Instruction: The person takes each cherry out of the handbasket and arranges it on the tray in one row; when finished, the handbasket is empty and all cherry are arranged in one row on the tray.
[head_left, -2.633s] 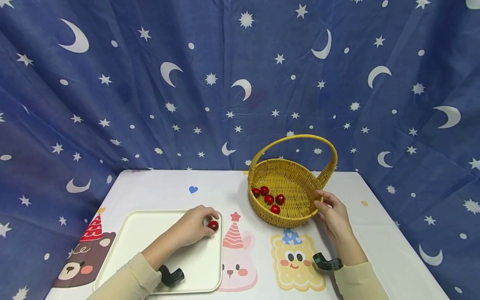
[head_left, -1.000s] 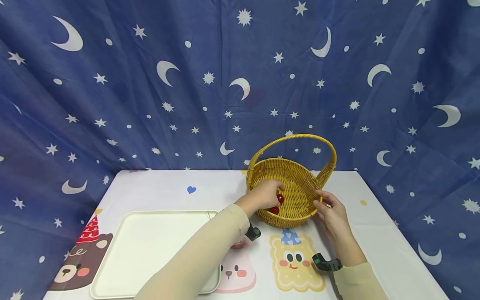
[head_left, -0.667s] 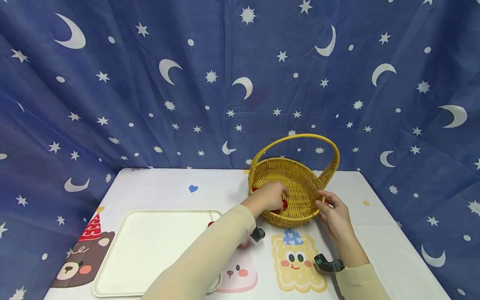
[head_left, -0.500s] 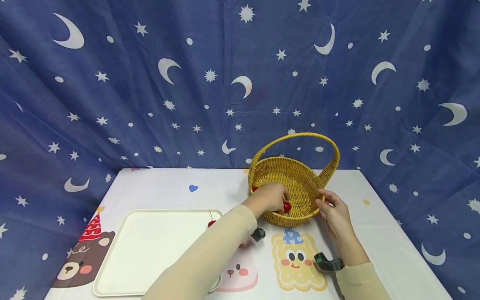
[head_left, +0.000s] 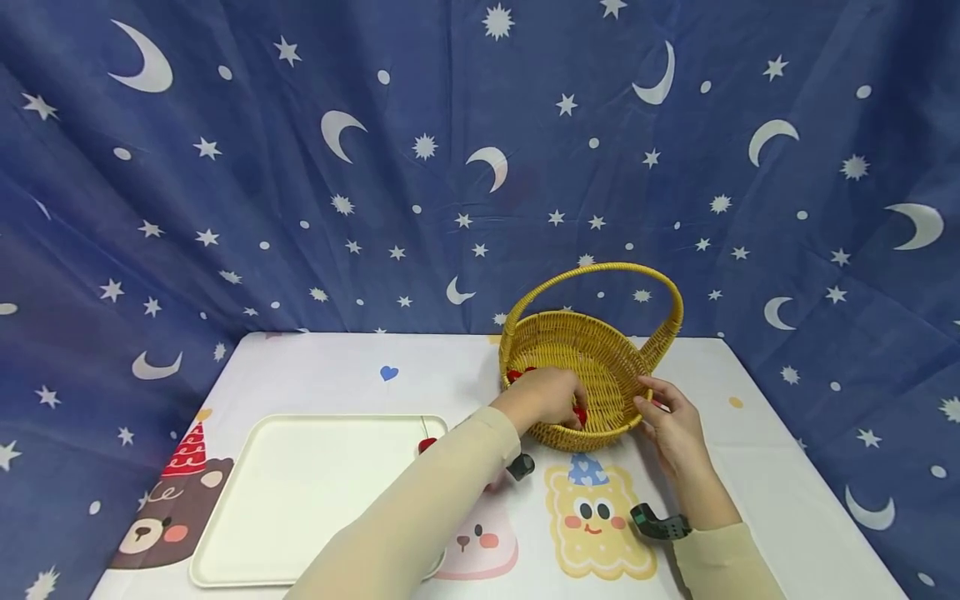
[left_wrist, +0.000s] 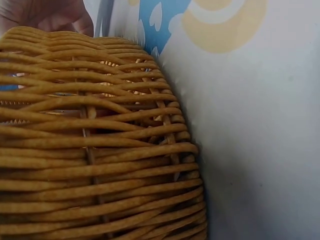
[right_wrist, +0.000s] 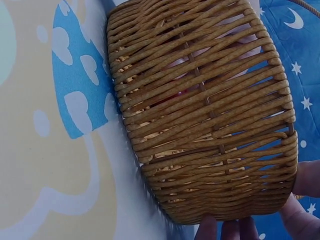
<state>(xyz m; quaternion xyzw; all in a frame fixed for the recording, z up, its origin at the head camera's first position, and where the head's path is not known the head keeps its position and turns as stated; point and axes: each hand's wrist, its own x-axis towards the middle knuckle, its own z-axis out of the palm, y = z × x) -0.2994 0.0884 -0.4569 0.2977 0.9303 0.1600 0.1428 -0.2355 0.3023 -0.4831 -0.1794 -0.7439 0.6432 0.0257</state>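
Note:
A yellow woven basket [head_left: 558,436] with a tall arched handle stands at the back right of the table, slightly tilted. My left hand [head_left: 550,395] reaches inside over its near-left rim, fingers curled about a red cherry [head_left: 581,415] that is partly covered. More cherries [head_left: 514,376] peek out behind this hand. On the basket's right side my right hand [head_left: 671,421] grips the rim between thumb and fingers. Its fingertips [right_wrist: 207,229] show at the wicker wall in the right wrist view. Another cherry [head_left: 427,444] with a stem lies at the tray's right edge, partly behind my left sleeve.
A cream rectangular tray [head_left: 300,492] lies at the left front of the table. The white tablecloth [head_left: 330,375] carries printed cartoon figures. Behind the table hangs a blue curtain [head_left: 405,208] with moons and stars. My left forearm crosses over the tray's right side.
My left hand has left the cherry on the tray and moved right into the basket. There, one cherry has shifted slightly rightward at its fingers. The right hand stays on the rim.

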